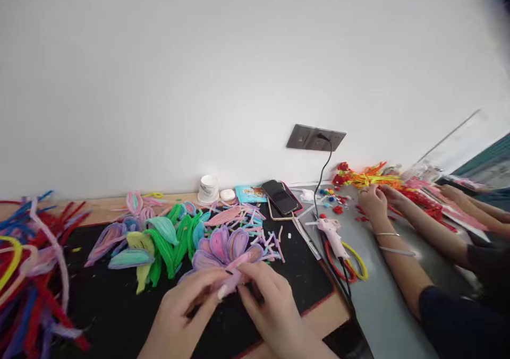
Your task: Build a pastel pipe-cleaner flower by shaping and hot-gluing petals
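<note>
Purple fuzzy flower point(225, 245) sitting pinched between two hands

From the head view, the left hand point(195, 306) and the right hand point(269, 292) are holding the flower by its pink base, above the near part of a black mat point(115, 306) on the table point(326, 314). The fingers point(209, 280) of both hands are pressing together around that base, petals fanning out beyond them.

By the wall point(159, 83), a white cup point(209, 186) is standing mouth up; its contents are staying too small to make out. Beside it a small white case point(227, 194) is lying closed, and a blue packet point(251, 194) is resting flat, its inside not showing.

The hands are hiding most of the flower's base, and its lower left petals are disappearing behind the left fingers. Green leaves point(175, 247) are overlapping one another left of the flower. At the left edge, a heap of red and blue stems point(43, 300) is running out of frame. At right, a co-worker's hand point(373, 206) is blurring against orange and yellow strands point(372, 177), so what it is holding is hard to tell.
</note>
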`<state>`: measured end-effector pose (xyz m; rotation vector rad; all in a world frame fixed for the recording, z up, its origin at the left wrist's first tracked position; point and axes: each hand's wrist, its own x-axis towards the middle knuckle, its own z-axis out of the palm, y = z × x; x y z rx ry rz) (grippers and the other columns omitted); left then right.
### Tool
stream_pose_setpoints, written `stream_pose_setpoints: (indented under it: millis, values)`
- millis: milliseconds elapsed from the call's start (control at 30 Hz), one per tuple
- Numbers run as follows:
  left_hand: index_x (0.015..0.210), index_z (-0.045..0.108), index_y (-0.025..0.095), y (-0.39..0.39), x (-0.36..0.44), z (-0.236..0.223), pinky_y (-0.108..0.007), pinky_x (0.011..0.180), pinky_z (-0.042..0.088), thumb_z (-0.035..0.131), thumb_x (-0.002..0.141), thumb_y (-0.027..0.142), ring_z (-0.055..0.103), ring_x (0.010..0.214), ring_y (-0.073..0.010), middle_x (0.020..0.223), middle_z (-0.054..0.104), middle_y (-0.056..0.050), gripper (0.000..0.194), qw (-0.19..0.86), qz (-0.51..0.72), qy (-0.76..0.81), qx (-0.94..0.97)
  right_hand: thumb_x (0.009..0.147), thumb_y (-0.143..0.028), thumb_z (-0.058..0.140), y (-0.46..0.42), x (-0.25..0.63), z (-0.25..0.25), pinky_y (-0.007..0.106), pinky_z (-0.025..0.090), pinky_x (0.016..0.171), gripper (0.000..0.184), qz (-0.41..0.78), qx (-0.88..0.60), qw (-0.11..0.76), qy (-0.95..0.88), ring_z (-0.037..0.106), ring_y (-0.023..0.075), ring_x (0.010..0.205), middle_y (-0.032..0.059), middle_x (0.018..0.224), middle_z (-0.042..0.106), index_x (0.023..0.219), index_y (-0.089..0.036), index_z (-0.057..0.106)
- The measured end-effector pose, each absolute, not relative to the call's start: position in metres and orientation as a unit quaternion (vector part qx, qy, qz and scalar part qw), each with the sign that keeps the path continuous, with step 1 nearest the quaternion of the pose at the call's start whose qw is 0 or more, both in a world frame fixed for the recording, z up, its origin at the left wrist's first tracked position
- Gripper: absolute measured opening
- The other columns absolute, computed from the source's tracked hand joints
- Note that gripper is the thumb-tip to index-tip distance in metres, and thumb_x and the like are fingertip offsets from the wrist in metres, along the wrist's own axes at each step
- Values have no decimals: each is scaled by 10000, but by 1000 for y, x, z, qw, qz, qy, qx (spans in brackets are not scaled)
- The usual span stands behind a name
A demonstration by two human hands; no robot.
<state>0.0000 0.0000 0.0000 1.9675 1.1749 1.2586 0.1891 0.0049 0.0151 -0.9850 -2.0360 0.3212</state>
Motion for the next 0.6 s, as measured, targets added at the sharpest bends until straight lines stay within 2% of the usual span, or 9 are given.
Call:
stream_pose_setpoints:
  millis: [133,300,400,467,533,600]
  values:
    - [1088,634,243,-6,2,4,-171,879,519,601,847,196,676,976,-126,1038,730,-14,248,181,473,370,779,822,-1,546,0,189,19,241,513,719,364,120,-380,441,-804,636,160,831,50,930,656,1118,-212,550]
    - [1197,557,190,-17,-5,15,-193,959,472,525,871,169,630,1065,-135,1130,696,-52,329,112,425,353,826,825,-48,573,-1,202,27,220,491,656,227,107,-407,498,-758,622,142,781,44,880,633,991,-199,605]
    - [1084,629,187,-18,-8,18,-182,893,496,457,892,130,656,970,-127,1026,728,-26,263,48,380,335,861,838,-116,555,-2,214,31,220,477,628,116,133,-507,527,-669,606,138,729,31,829,628,888,-197,621]
    - [1001,679,183,-16,-5,14,-215,805,535,424,896,128,678,887,-149,978,745,-23,282,2,322,324,890,840,-172,544,-2,222,32,212,451,539,68,203,-570,528,-596,559,123,605,4,730,595,838,-192,608]
    - [1007,702,162,-15,0,6,-279,739,560,421,884,135,690,854,-193,1020,747,-43,308,-44,248,332,909,820,-222,561,-3,228,31,201,406,449,34,292,-601,517,-535,480,101,495,-31,643,531,812,-192,575]
    - [1085,692,131,-16,5,-4,-325,698,570,450,857,134,691,870,-232,1120,722,-72,332,-72,171,349,918,789,-251,590,-5,232,28,203,414,430,90,359,-605,506,-499,467,102,482,-43,640,511,841,-198,539]
